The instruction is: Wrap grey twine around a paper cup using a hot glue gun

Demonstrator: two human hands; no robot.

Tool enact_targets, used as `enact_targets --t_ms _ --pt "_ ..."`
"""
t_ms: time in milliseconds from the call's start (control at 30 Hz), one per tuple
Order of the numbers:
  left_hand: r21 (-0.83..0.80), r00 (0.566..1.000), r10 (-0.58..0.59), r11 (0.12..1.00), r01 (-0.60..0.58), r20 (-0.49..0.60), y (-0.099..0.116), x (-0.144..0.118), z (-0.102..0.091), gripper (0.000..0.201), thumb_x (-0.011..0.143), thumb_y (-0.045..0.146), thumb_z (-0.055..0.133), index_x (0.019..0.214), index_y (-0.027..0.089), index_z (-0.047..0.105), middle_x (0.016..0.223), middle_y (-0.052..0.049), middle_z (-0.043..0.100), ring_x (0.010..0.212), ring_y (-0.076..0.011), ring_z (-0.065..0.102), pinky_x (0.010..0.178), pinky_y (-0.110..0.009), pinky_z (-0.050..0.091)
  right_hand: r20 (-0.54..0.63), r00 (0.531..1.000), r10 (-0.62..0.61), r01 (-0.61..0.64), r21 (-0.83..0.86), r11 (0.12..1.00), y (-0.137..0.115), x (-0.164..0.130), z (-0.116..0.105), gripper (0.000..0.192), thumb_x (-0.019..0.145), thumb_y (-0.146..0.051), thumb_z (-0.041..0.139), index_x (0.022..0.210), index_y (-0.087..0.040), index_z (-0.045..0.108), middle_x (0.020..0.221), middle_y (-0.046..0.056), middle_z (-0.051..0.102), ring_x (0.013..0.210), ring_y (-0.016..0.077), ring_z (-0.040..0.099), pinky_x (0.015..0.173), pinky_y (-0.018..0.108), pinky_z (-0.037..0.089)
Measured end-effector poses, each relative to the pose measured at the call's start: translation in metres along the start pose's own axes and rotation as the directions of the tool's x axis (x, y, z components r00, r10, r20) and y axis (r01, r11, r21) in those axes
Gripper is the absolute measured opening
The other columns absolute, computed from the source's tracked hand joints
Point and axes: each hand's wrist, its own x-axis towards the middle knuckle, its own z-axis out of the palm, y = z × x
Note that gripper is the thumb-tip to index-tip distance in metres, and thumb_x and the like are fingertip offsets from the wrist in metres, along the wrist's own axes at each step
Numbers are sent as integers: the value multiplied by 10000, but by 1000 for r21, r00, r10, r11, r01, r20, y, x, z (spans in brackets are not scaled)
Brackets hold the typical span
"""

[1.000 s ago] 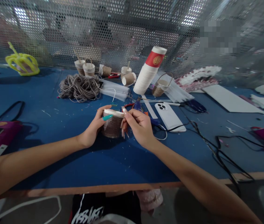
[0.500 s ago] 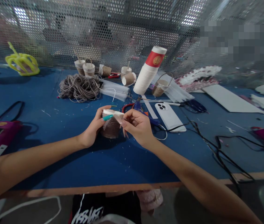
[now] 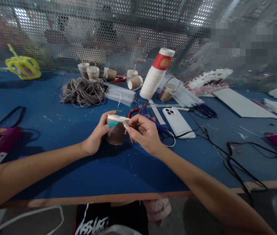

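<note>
A small cup wrapped in brown cord [image 3: 115,134] is held just above the blue table, its white rim uppermost. My left hand [image 3: 98,133] is closed around its left side, with the thumb's teal nail pressed near the rim. My right hand [image 3: 144,133] pinches at the rim's right edge, fingers curled; the white band there seems to run between its fingertips. Just behind the hands lie red-handled scissors [image 3: 133,112] and a blue glue gun [image 3: 144,111].
A bundle of grey cord [image 3: 83,93] lies at the back left. A leaning stack of paper cups [image 3: 154,76], a cord-wrapped basket [image 3: 169,92] and a white phone [image 3: 178,122] are at right. Black cables [image 3: 223,153] cross the right side. A purple power strip [image 3: 3,143] sits left.
My right fingertips have shifted slightly at the rim, uncovering a little more of the cup's right side. The left hand keeps its hold, and the cup has barely moved.
</note>
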Motion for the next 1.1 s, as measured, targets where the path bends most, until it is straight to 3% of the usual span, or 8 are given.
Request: enact_targets --t_ms 367,533,700,1100 --pt "56 999 31 998 -33 28 -3 0 -3 579 790 508 597 1279 237 446 1223 -63 592 1119 -266 569 1008 -421 428 5 1000 23 -24 24 999 -1 0 0 197 817 -285 682 735 -198 525 607 -56 562 451 45 478 426 212 378" --pt "99 1000 20 995 -21 6 -8 0 -6 554 813 422 622 1310 252 444 1222 -52 611 1116 -251 567 1036 -439 407 13 1000 14 -15 46 999 -1 0 0 205 797 -284 707 751 -196 528 612 -64 559 457 39 472 426 204 372" --pt "28 998 41 999 -42 36 -4 -1 -4 596 777 464 634 1297 233 455 1237 -62 607 1150 -273 567 1058 -441 397 -6 999 34 -34 19 999 1 0 0 242 805 -322 722 739 -198 525 615 -54 579 467 47 484 417 200 366" --pt "-53 1000 0 999 -1 -15 -1 -1 3 573 806 493 547 1295 208 456 1178 -68 631 1065 -261 604 995 -423 430 -10 999 44 -43 31 999 2 0 -1 320 794 -411 754 730 -192 529 590 -62 548 446 43 477 413 204 370"
